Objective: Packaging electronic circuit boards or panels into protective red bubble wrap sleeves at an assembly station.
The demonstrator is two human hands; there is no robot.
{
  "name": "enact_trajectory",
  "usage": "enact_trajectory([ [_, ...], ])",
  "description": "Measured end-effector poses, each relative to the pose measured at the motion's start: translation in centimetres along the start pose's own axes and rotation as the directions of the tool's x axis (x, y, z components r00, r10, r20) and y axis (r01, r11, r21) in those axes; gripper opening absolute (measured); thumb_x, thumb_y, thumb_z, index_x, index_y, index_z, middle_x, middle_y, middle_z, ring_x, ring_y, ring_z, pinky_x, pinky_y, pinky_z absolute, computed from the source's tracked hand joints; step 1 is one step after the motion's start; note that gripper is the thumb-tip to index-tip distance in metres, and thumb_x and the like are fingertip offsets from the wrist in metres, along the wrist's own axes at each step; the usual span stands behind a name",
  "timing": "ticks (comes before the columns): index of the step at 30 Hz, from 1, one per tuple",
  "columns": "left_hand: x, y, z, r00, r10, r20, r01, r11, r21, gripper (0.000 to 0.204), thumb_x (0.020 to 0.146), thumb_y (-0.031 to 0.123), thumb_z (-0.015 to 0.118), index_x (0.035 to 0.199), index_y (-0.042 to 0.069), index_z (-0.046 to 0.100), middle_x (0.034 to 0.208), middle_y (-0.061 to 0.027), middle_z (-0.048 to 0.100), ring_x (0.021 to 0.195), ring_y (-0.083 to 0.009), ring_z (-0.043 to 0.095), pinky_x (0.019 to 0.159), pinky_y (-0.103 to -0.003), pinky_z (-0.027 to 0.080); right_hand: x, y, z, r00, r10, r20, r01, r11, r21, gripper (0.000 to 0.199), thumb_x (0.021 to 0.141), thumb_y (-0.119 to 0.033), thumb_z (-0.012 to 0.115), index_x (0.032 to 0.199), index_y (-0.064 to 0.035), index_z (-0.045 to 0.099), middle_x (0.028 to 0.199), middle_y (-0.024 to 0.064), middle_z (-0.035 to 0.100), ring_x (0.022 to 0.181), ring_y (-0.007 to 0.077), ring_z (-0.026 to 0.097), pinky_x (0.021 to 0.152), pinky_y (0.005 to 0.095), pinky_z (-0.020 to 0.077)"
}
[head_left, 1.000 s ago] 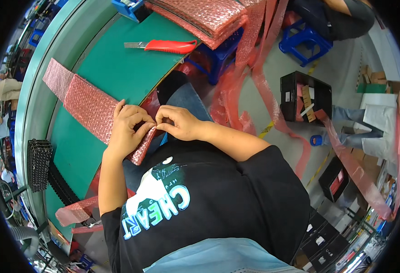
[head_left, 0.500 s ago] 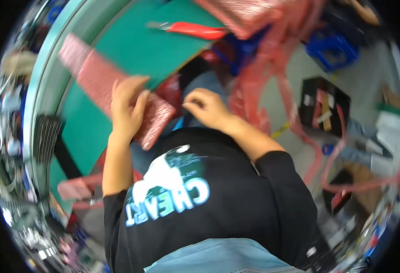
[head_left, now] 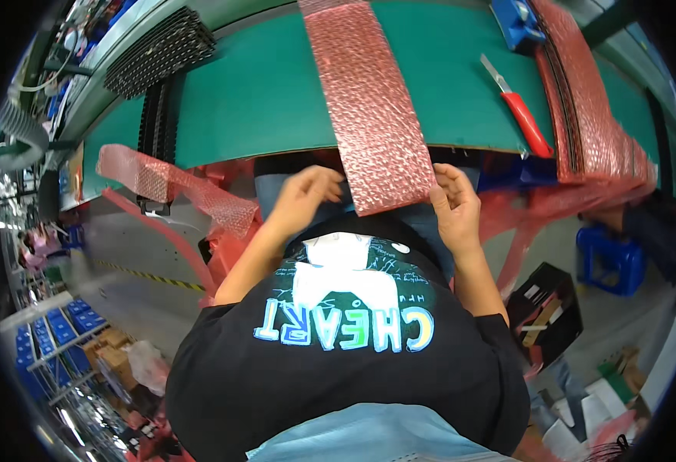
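A long, flat pink bubble-wrap package lies across the green worktable, its near end jutting past the front edge toward my body. My right hand is at its right near corner, thumb and fingers apart, fingertips against the edge. On the other side, my left hand hovers just off the package's left edge. Its fingers are curled together, slightly blurred, and whatever they may hold is hidden. A red-handled knife with its blade showing lies on the table to the right.
Black slotted strips are stacked at the back left. More wrapped strips and a blue tape dispenser are at the right. Loose pink bubble wrap hangs at the left front. A blue stool and black box stand on the floor at the right.
My view has swung round, so the table's front edge runs across in front of me. My left hand has come off the package; my right hand has come to its right edge.
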State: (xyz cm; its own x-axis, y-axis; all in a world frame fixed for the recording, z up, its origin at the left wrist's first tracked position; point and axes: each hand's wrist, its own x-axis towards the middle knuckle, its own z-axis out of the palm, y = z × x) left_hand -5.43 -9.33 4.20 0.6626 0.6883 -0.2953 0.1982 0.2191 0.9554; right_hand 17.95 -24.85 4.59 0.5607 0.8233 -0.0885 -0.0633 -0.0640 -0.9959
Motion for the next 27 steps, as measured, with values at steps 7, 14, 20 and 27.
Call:
enact_trajectory([
  [7,1.4,-0.9,3.6,0.974,-0.079,0.213,0.176,0.858,-0.483,0.038,0.101,0.025,0.054,0.128,-0.001,0.052,0.114,-0.0133,0.065,0.094,-0.0178,0.066,0.083,-0.029,0.053,1.0,-0.1,1.0,0.929,0.290,0.230,-0.318,0.943,0.099,0.021,0.100,-0.022,0.056,0.103,-0.0013,0.060,0.072,0.0042,0.063,0.053,0.0102,0.058,0.047,0.0180,0.0393],
  [14,1.5,0.3,3.9,0.992,-0.050,0.115,0.098,0.877,-0.470,0.028,0.093,0.010,0.062,0.117,-0.003,0.059,0.104,-0.0107,0.068,0.090,-0.0145,0.066,0.077,-0.025,0.053,0.6,-1.9,0.2,0.883,0.327,0.337,-0.265,0.939,-0.218,0.022,0.095,-0.021,0.062,0.095,0.0005,0.065,0.077,0.0074,0.068,0.056,0.0122,0.059,0.051,0.0211,0.0435],
  [20,0.1,-0.1,2.3,0.992,-0.082,0.099,0.115,0.913,-0.393,0.024,0.091,0.007,0.062,0.113,-0.004,0.061,0.101,-0.0104,0.069,0.084,-0.0135,0.065,0.074,-0.024,0.052,10.6,-9.1,-2.6,0.968,0.048,0.246,0.093,0.843,-0.531,0.021,0.088,-0.020,0.069,0.088,0.0002,0.071,0.068,0.0041,0.064,0.055,0.0109,0.052,0.051,0.0238,0.0427],
  [27,1.0,-0.3,2.5,0.990,-0.055,0.128,0.100,0.921,-0.375,0.024,0.091,0.007,0.063,0.113,-0.003,0.061,0.099,-0.0094,0.068,0.083,-0.0122,0.064,0.072,-0.023,0.051,30.1,-10.9,5.3,0.979,0.005,0.204,0.017,0.994,-0.105,0.024,0.088,-0.022,0.071,0.097,0.0006,0.070,0.087,0.0083,0.066,0.069,0.0124,0.057,0.056,0.0254,0.0482],
])
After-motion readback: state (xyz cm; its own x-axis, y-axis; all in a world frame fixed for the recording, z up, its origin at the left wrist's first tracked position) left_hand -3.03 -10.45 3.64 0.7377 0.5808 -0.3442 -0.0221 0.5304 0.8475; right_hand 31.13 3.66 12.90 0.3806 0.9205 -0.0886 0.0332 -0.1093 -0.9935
